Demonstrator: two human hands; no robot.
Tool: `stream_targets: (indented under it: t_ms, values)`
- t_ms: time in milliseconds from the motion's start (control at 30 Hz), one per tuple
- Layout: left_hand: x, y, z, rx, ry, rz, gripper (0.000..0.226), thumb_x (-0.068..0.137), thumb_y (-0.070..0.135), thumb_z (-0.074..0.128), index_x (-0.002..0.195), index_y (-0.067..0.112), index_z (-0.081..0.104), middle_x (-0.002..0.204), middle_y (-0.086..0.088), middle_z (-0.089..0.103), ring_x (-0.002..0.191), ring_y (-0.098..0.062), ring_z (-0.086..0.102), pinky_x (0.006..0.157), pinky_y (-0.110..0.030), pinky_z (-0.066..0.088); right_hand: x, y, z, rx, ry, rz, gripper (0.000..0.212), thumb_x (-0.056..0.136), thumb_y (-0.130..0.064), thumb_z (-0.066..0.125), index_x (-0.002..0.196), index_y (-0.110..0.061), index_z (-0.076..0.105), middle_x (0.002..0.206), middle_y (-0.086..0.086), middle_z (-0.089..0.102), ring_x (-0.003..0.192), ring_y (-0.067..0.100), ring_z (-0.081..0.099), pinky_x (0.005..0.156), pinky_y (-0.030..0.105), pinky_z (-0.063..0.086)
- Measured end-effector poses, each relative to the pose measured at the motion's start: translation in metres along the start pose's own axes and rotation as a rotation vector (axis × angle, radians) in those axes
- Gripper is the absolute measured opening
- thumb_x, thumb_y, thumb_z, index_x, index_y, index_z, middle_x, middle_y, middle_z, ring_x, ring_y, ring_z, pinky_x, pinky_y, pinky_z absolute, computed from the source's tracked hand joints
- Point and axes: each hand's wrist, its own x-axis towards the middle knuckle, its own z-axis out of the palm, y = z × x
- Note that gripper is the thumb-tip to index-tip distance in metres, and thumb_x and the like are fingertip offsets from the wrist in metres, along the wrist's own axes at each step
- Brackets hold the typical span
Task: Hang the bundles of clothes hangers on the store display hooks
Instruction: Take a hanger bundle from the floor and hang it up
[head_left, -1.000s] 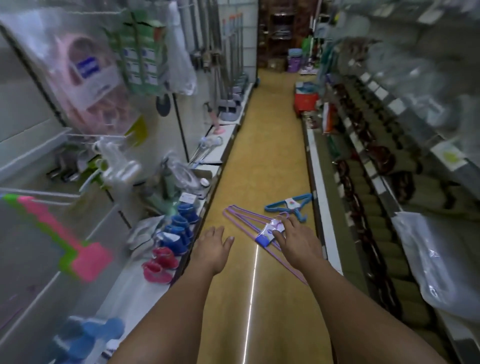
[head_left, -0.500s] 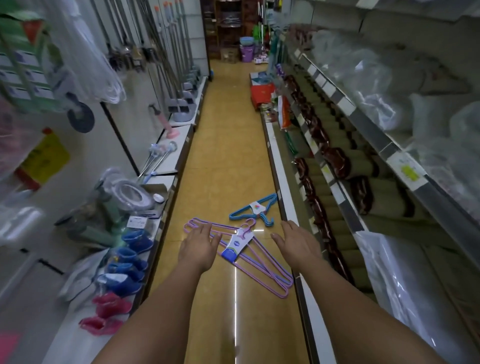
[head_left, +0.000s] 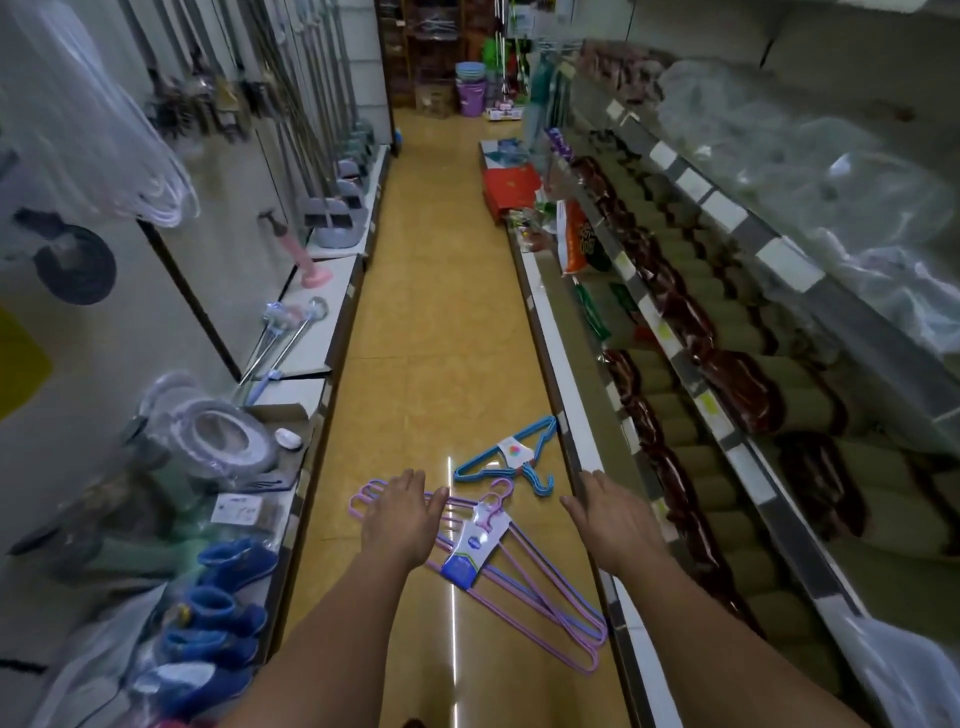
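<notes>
Long yellow tiled aisle floor (head_left: 415, 332), shelving down both sides, and two bundles of hangers lie on it at the near end. The bundle of pink and purple wire hangers with a blue-and-white card label (head_left: 540, 587) sprawls across the near middle, its hooks pointing to the far side. Just beyond it, towards the right shelf base, lies the smaller bundle of blue plastic hangers with a white round-logo tag (head_left: 506, 457). Neither is on a hook yet.

The left hand (head_left: 402, 514) hovers over the pink bundle's left shoulder, fingers spread and straight, gripping nothing. The right hand (head_left: 615, 514) hangs to the right of the label, fingers relaxed, also empty.

The sensible pick-up, I'd say: close on the pink bundle near the label, where the hangers are tied together, so the loose wire ends don't fan out or drag.
</notes>
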Motion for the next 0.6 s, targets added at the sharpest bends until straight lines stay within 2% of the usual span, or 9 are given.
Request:
stream_targets:
  t_ms: [133,267,433,600]
  values:
    - [0.054,-0.026,0.011,0.046,-0.066,0.003,0.059,0.101,0.048,0.028,0.148,0.013,0.031,0.156,-0.005,0.028,0.144,-0.021,0.024,0.114,-0.038,0.026,0.054,-0.019,0.025,0.02,-0.047,0.012,0.055,0.101,-0.048,0.025,0.143,-0.015,0.034,0.143,0.004,0.043,0.121,0.023,0.05,0.099,0.035,0.041]
    - [0.095,-0.049,0.041,0.097,-0.103,0.011,0.051,0.1,0.047,0.03,0.139,0.014,0.041,0.145,-0.005,0.042,0.134,-0.021,0.038,0.104,-0.035,0.035,0.099,-0.026,0.055,-0.004,-0.076,0.018,0.054,0.101,-0.048,0.024,0.143,-0.015,0.036,0.144,0.005,0.043,0.12,0.024,0.051,0.097,0.034,0.039]
    - [0.15,-0.077,0.107,0.073,-0.144,-0.021,0.057,0.101,0.048,0.028,0.147,0.016,0.032,0.154,-0.001,0.03,0.142,-0.017,0.027,0.112,-0.035,0.029,0.164,-0.019,0.117,-0.016,-0.092,-0.019,0.051,0.102,-0.045,0.025,0.142,-0.015,0.036,0.141,0.007,0.046,0.121,0.024,0.05,0.098,0.034,0.038]
    - [0.218,-0.112,0.211,0.087,-0.173,-0.048,0.057,0.101,0.047,0.027,0.149,0.016,0.029,0.156,-0.001,0.027,0.143,-0.017,0.025,0.113,-0.034,0.026,0.234,0.005,0.224,-0.022,-0.13,-0.021,0.047,0.102,-0.044,0.026,0.137,-0.016,0.041,0.135,0.007,0.051,0.116,0.024,0.053,0.096,0.034,0.04]
